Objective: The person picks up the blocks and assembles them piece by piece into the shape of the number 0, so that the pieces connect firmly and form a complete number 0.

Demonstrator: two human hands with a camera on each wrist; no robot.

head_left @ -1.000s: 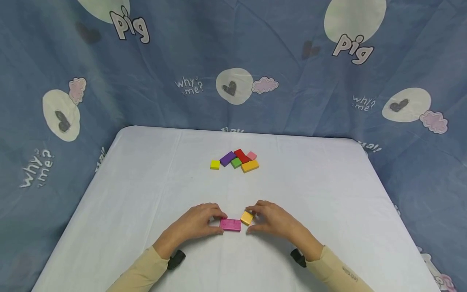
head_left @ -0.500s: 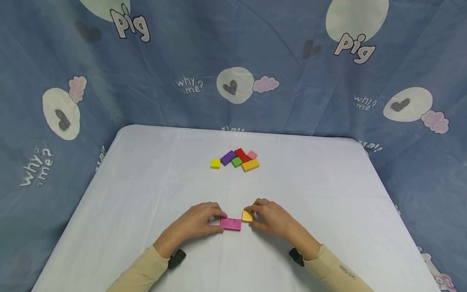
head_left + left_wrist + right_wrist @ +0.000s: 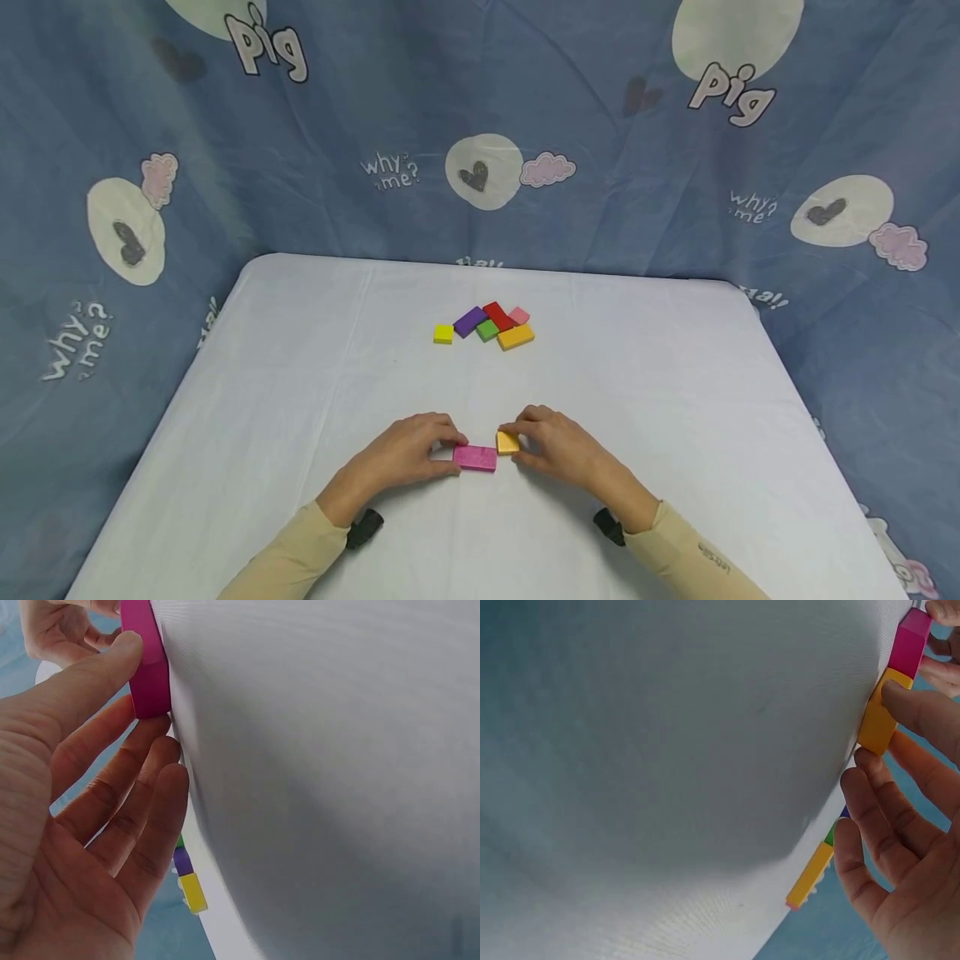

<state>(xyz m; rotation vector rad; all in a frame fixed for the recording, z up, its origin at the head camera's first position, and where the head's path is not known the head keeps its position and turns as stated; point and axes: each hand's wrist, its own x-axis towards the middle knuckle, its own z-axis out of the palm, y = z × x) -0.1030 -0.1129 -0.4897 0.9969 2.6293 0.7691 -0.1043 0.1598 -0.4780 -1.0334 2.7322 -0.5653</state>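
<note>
A magenta rectangular block (image 3: 475, 458) lies flat on the white table, nearest the person. My left hand (image 3: 408, 450) pinches its left end between thumb and fingers; the left wrist view shows the thumb (image 3: 129, 649) on its side. At the block's right end sits a small yellow-orange block (image 3: 507, 442), set slightly farther back. My right hand (image 3: 558, 450) pinches this one, thumb on the near side and a finger on the far side. In the right wrist view the orange block (image 3: 882, 712) meets the magenta block's end. The other fingers of both hands reach out loosely past the blocks.
Farther back on the white table (image 3: 637, 358) lies a loose cluster of blocks: yellow (image 3: 443, 334), purple (image 3: 470, 322), green (image 3: 487, 330), red (image 3: 497, 316), pink (image 3: 519, 315) and a longer orange one (image 3: 516, 337). A blue printed cloth (image 3: 337, 208) hangs behind the table.
The right hand has turned the small orange block from a slanted position to nearly square with the magenta block, its thumb closing onto it. The left hand and magenta block stay put.
</note>
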